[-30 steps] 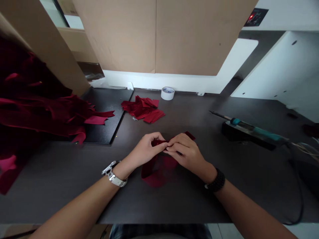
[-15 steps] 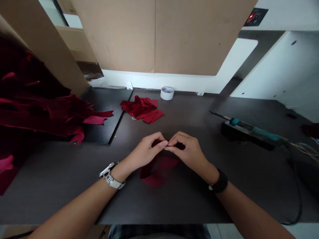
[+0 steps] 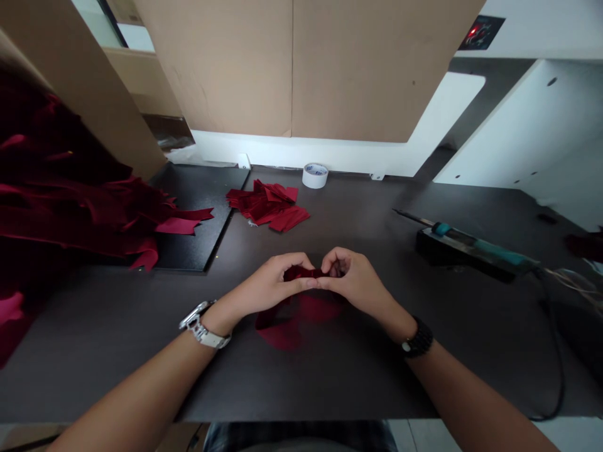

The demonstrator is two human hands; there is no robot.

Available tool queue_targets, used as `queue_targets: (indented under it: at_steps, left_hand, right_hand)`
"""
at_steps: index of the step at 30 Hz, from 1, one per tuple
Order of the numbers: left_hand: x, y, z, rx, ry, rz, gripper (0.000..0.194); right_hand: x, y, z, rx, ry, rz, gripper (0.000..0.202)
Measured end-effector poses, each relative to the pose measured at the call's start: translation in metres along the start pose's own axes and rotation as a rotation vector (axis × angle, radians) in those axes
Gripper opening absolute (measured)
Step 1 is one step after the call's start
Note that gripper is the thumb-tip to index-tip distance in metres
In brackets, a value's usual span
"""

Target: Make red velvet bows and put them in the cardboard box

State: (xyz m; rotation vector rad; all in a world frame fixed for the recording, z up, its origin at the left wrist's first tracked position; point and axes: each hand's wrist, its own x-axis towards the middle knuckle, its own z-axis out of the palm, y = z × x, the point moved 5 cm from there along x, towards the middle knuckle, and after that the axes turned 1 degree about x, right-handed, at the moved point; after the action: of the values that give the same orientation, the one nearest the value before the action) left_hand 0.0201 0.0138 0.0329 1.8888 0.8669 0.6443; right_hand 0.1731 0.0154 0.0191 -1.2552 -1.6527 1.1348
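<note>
A dark red ribbon [image 3: 279, 334] hangs below my hands, its lower part blurred. My left hand [image 3: 276, 279] is closed on the ribbon, with thumb and fingers curved around a folded section. My right hand [image 3: 352, 276] pinches the same ribbon from the other side, fingers curled and thumb touching the left thumb. Part of the ribbon shows between the two hands; the rest is hidden by the fingers. Beyond them on the dark table [image 3: 358, 376] lies a pile of short red ribbon pieces [image 3: 271, 204].
A large heap of dark red ribbons [image 3: 94, 213] spills over a black board [image 3: 193, 251] at left. A roll of white tape [image 3: 315, 176] stands at the back. On the right, a soldering iron [image 3: 475, 242] rests on a black holder, its cable trailing down. Cardboard [image 3: 292, 69] covers the back panel.
My fingertips have parted slightly at the top, showing more ribbon between them. The hanging ribbon has swung, its left loop shifting left. The view has moved very little.
</note>
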Motion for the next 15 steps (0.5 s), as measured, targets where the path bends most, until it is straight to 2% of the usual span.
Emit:
queue_targets:
  at_steps: [3,5,9,15]
  left_hand:
    - [0.001,-0.002,0.001,-0.048,-0.017,-0.016,0.020]
    - [0.002,-0.004,0.001,-0.055,-0.013,-0.040,0.021]
    - [0.002,-0.009,0.004,-0.073,0.012,-0.073,0.022]
    - [0.003,-0.010,0.006,-0.134,0.037,-0.082,0.024]
  right_hand:
    - [0.001,0.000,-0.002,-0.040,-0.026,0.014,0.028]
    - [0.001,0.000,-0.001,-0.039,-0.082,0.037,0.024]
    - [0.000,0.003,0.000,0.073,-0.162,0.108,0.023]
    - [0.001,0.007,0.000,0.197,-0.184,0.156,0.022]
